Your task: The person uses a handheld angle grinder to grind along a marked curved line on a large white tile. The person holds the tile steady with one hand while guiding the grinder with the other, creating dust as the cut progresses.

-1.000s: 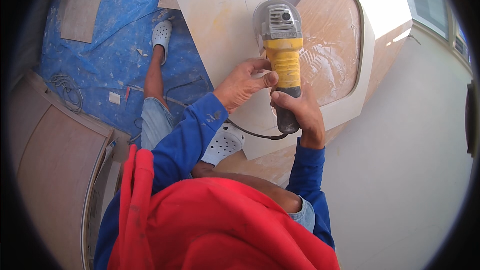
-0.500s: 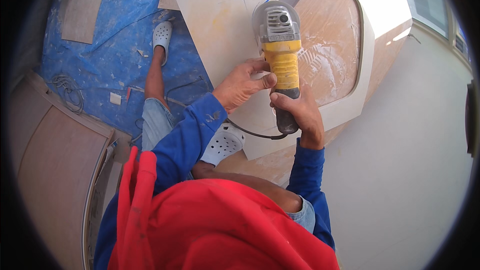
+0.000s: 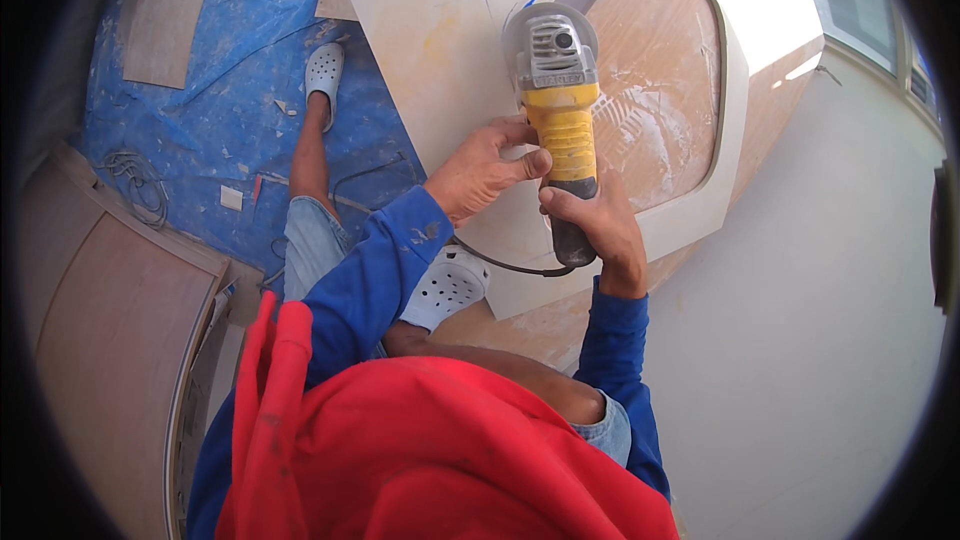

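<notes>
Grinder [image 3: 566,130] in right hand [image 3: 608,223]; left hand [image 3: 487,170] alongside; clog [image 3: 324,65] holds foot [image 3: 318,102].

We see a ribbed yellow-and-black plastic grinder [image 3: 568,135], its dull grey metal head [image 3: 556,55], smooth angular cream panel [image 3: 440,50], wrinkled glossy blue plastic sheeting [image 3: 250,120]

Wears long blue sleeves [image 3: 400,250] ending just behind left hand [image 3: 487,168] and right hand [image 3: 610,225], smeared pale near the left cuff [image 3: 424,215]. Nearer the body than both hands, wears broad red cloth [image 3: 440,450] with narrow strips [image 3: 280,390]; also faded denim shorts [image 3: 314,252], white holed clogs [image 3: 450,288].
</notes>
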The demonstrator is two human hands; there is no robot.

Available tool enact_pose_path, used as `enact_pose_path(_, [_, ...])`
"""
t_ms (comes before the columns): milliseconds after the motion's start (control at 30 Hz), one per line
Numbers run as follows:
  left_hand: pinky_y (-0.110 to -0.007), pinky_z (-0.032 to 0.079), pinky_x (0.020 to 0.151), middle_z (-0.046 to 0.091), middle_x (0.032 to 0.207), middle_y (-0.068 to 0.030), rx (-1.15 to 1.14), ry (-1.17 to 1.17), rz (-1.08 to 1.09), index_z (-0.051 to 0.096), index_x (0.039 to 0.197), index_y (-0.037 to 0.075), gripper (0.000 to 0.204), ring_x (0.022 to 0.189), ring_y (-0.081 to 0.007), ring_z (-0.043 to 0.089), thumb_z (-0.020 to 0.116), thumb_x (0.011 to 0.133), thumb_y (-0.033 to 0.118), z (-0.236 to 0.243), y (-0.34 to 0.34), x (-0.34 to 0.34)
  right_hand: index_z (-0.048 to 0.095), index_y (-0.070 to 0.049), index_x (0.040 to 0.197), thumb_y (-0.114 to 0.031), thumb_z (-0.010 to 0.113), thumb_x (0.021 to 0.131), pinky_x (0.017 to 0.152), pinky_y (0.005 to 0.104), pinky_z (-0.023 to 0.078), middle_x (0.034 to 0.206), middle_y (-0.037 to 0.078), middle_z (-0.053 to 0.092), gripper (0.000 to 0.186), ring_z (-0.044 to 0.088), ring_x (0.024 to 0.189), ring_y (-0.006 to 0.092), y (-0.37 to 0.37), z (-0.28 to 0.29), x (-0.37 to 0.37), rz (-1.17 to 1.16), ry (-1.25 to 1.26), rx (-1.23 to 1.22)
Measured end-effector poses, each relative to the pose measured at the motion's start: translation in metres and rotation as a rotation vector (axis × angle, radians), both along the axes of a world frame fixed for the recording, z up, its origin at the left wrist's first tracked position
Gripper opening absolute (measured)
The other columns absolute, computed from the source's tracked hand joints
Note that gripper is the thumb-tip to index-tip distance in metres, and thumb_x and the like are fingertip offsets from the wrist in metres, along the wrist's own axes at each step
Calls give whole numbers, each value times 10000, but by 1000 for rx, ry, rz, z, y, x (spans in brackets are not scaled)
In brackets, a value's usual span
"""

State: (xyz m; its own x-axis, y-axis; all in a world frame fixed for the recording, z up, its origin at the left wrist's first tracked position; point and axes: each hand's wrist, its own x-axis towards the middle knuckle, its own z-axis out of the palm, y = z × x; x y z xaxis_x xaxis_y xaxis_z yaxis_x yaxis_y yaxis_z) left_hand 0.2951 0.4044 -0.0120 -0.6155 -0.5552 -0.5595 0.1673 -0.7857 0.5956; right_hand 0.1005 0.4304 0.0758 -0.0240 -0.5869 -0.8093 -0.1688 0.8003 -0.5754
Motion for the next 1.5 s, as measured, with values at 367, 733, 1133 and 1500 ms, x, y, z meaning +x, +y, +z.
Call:
enact_pose_path(367, [-469, 363, 1261, 541, 1566, -216, -11, -11, -13, 642, 1482, -41, 820, 1513, -343, 478, 854, 936, 533, -4, 2, 0, 629, 37, 1378, -254, 864, 775, 917, 362, 565, 1128, 119, 738, 710, 696, 1026, 199, 2, -2, -2, 19, 8, -17])
enact_pose_path(733, [-407, 386, 1226, 574, 1525, -115, -6, -60, -35, 633, 1500, -15, 675, 1441, -256, 530, 847, 995, 380, -6, 4, -1, 628, 29, 1372, -245, 861, 773, 903, 375, 578, 1116, 133, 751, 698, 713, 1007, 208, 3, -4, -4, 42, 36, -21])
enact_pose_path(1133, [-420, 392, 1207, 577, 1504, -107, -31, -62, -31, 644, 1486, -7, 653, 1416, -251, 535, 840, 999, 381, -4, 5, -1, 621, 33, 1378, -244, 863, 776, 898, 375, 582, 1112, 133, 755, 705, 716, 998, 205, 5, -6, -5, 50, 36, -35])
enact_pose_path(1500, [-401, 409, 1167, 592, 1502, -86, -38, -59, -31, 638, 1505, 27, 634, 1404, -225, 537, 832, 999, 355, -3, 8, -2, 613, 43, 1390, -222, 858, 760, 927, 385, 578, 1144, 154, 748, 727, 715, 1031, 226, 5, -5, -5, 75, 68, -46])
